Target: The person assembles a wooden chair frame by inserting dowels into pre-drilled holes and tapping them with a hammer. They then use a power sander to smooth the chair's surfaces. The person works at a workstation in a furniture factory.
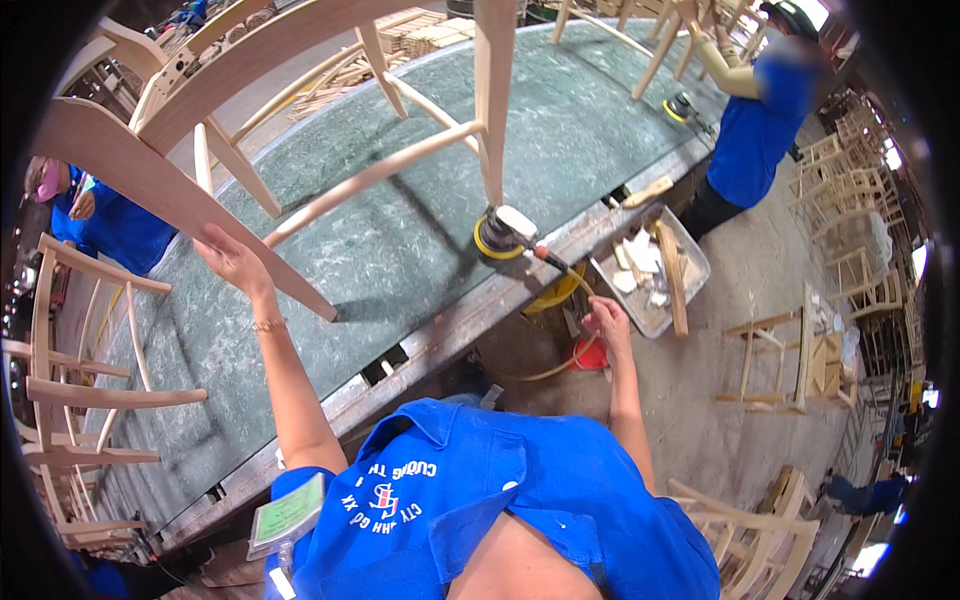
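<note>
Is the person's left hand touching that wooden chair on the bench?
Touching. The head view shows the left hand pressed against the chair's curved wooden rail.

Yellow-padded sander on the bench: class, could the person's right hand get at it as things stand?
Probably yes: the right hand hangs open just off the bench edge, with only the hose lying between it and the sander.

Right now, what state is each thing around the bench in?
Left hand: open, resting on the chair frame.
Right hand: off the bench, nothing visibly gripped.
Chair frame: lying tipped on the green bench.
Yellow-padded sander: set down, unheld.
Grey tray: holds wood scraps.
</note>
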### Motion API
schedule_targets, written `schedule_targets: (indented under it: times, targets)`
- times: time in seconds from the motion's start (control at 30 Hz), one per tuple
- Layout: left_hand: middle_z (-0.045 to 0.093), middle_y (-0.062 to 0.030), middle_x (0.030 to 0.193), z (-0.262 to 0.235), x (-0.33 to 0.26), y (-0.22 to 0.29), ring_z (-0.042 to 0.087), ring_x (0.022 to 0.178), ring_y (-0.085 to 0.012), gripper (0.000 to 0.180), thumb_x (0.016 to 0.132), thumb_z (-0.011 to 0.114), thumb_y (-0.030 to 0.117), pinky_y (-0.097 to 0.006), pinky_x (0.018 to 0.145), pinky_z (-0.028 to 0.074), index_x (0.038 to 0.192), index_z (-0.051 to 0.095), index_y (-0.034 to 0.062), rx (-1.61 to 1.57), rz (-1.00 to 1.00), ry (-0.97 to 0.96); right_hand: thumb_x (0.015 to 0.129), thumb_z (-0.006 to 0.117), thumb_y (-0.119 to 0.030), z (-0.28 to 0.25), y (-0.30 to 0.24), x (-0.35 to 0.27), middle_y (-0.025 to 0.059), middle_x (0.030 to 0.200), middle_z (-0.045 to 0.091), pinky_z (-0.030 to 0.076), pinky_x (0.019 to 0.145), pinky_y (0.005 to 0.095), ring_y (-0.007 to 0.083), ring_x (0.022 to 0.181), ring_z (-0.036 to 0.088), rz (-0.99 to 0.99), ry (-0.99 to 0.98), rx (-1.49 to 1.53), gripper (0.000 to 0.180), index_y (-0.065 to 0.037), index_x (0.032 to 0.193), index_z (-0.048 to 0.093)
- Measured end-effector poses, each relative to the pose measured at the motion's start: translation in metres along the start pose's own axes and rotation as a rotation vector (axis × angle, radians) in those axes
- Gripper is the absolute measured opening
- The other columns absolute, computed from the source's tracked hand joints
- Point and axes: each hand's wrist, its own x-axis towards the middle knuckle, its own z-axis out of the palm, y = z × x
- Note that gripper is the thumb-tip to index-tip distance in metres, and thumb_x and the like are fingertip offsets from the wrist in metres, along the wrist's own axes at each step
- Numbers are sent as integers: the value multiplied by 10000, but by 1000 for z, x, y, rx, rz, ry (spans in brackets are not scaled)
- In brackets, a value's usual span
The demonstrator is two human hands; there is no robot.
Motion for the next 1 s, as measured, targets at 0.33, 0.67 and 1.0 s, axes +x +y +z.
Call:
schedule_targets:
  times: [0.33,0.67,1.0]
  targets:
    - [540,-135,1273,-27,-43,-71,542,1145,-213,831,878,476,655,-355,1024,418,1384,378,3,-283,-414,-189,877,694,-223,128,-171,122,55,1019,631,509,775,266,131,896,608,-397,-361,-247,444,-49,1257,544]
    - [588,-126,1138,-48,-31,-85,599,938,-164,643,890,599,379,-309,878,502,1320,438,-72,-577,-733,-224,729,825,-244,210,-256,162,66,1225,547,438,938,332,180,1133,521,-766,-312,-201,746,-113,1364,457]
    - [613,-121,944,-24,-27,-79,599,744,-151,366,821,640,197,-261,641,514,1071,581,-64,-306,-606,-54,755,783,-177,251,-271,164,-9,909,574,458,739,246,77,841,534,-601,-413,82,440,-55,1129,587]
